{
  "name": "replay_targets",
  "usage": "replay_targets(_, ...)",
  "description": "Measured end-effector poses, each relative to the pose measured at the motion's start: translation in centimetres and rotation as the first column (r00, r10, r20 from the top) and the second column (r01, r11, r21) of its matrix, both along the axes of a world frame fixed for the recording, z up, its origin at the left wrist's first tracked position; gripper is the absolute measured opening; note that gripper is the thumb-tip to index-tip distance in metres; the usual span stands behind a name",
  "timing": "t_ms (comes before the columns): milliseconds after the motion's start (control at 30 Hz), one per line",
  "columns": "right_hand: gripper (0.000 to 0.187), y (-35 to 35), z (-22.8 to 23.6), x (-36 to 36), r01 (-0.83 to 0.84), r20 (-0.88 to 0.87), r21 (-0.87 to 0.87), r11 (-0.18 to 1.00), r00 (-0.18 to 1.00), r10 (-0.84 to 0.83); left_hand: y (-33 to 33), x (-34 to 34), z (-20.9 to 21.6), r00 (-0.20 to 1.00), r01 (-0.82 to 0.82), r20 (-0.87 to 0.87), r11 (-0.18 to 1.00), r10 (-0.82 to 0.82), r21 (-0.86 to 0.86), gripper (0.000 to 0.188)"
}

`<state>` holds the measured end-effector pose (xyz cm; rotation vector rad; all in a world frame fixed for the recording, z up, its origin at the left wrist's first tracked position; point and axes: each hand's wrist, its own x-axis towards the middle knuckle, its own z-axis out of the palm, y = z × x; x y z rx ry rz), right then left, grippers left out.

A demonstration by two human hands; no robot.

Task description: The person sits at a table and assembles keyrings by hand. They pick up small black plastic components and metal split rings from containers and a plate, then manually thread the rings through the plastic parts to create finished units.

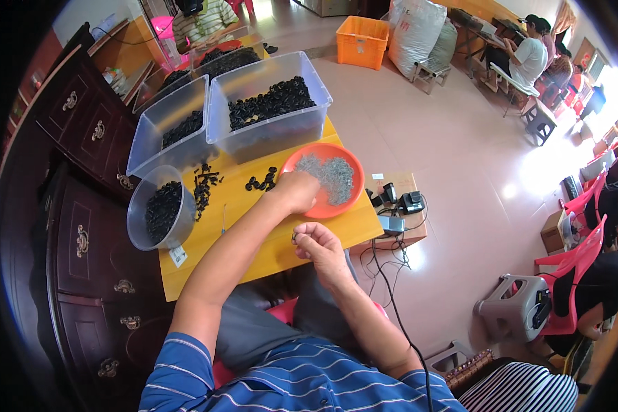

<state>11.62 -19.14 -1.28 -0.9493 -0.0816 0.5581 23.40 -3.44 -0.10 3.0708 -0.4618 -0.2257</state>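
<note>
My left hand reaches over the near left rim of an orange bowl on the yellow table. Its fingers curl down beside a heap of small silvery metal pieces, and the fingertips are hidden, so what they hold cannot be seen. At the table's near edge, my right hand pinches a small dark piece between thumb and fingers. Left of the bowl lie several round black parts. Farther left, short black parts are scattered, with a thin screwdriver-like tool nearby.
A round clear tub and two clear bins hold black parts. Dark drawers stand close on the left. Beyond the table's right edge, a carton carries black devices and cables. Other people sit farther off.
</note>
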Motion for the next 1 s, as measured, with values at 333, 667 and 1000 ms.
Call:
replay_targets(333, 0.015, 0.0, 0.0, 0.0, -0.007, -0.011, -0.002, 1.0, 1.0, 0.007, 0.5, -0.3, 1.3, 0.997, 0.063, -0.031, 0.997, -0.065, -0.04, 0.012)
replay_targets(667, 0.014, 0.0, 0.1, -0.1, -0.004, -0.01, -0.017, 1.0, 1.0, 0.003, 0.6, -3.1, 1.8, 0.99, -0.054, 0.071, 0.793, 0.122, -0.607, 0.005)
replay_targets(1000, 0.013, -0.4, -0.3, 0.4, 0.091, 0.001, -0.045, 0.995, 0.996, -0.091, 2.3, -8.3, 2.6, 0.973, -0.164, -0.077, 0.417, 0.218, -0.894, 0.011)
